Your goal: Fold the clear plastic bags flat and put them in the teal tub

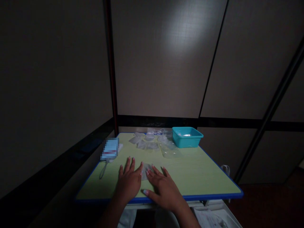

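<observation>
Between my two hands a small, thin, whitish translucent sheet or pouch (146,172) lies on the pale green tabletop (199,177). My left hand (130,180) rests palm down with fingers spread, its thumb at the sheet's left edge. My right hand (163,186) is also palm down, its fingers apart and the fingertips touching the sheet's right side. Neither hand grasps anything. Farther back, several similar translucent pouches (148,145) lie spread out. A larger clear plastic bag (169,152) lies to their right.
A turquoise plastic basin (187,142) with something clear inside stands at the back right. At the left edge lies a blurred-out light-blue object (110,148) with a wrist strap (103,171). Dark-trimmed wall panels (161,79) close off the back and left. The table has a blue rim (213,197).
</observation>
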The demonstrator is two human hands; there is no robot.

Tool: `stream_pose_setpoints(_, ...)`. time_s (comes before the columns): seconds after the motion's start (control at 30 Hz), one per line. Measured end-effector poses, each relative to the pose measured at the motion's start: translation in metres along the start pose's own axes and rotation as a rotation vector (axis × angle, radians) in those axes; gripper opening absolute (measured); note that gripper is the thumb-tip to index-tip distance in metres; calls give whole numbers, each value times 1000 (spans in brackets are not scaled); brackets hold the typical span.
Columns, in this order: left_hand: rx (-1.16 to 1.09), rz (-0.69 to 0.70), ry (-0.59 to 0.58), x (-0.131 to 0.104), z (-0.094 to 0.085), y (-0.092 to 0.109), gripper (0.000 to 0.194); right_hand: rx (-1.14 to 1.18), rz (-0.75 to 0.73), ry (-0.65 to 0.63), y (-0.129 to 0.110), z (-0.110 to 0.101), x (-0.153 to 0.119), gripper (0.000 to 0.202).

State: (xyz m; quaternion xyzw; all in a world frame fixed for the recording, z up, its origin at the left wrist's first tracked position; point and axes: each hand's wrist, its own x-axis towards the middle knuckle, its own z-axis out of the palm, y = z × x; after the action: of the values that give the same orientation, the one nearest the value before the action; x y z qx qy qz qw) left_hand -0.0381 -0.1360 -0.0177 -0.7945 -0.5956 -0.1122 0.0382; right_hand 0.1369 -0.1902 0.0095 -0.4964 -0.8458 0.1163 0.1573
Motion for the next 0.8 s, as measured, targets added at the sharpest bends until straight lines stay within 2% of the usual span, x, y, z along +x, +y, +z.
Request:
stream_pose_setpoints(0.2,20,-4,0,-1,0,1,49,-46,63,79,3,8,-1,62)
stream_pose_setpoints(0.37,-4,-15,7,0,-3,3,50,-58,77,66,0,6,-2,63)
stream_pose_setpoints(0.4,-28,13,16,0,-5,2,50,-57,79,63,0,6,-2,62)
stream_pose_setpoints(0.47,-110,158,6,-1,-8,1,48,-53,79,60,0,5,-2,61)
stream_pose_setpoints(0.53,-211,345,-49,-2,-12,-2,45,-49,76,65,0,5,-1,61)
stream_pose_setpoints(0.6,-278,457,-114,-4,-15,-5,43,-50,82,77,1,6,-2,63)
stream_pose_setpoints(0.8,-297,510,-181,-4,-16,-3,46,-62,107,116,2,7,-2,64)
